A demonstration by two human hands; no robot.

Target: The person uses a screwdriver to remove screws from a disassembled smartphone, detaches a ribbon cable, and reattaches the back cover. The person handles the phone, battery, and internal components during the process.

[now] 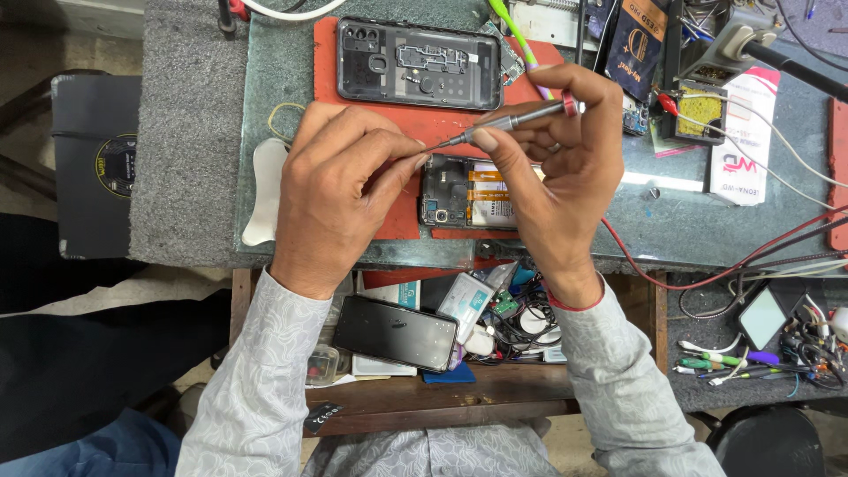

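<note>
My right hand (556, 168) grips a slim grey screwdriver (517, 117) with a red end, held almost level, tip pointing left. My left hand (340, 185) meets the tip with pinched thumb and forefinger; whether it holds a tiny part I cannot tell. Under both hands lies an opened phone (468, 194) with its battery and circuit board exposed, on a red mat (402, 221). Farther back on the mat rests the removed dark back cover (420, 64), inner side up.
A white plastic pry tool (263, 190) lies left on the glass bench top (671, 221). Soldering stand, sponge and red wires crowd the right. An open drawer below holds a black phone (395, 331), cables and small boxes. Grey carpet covers the bench's left part.
</note>
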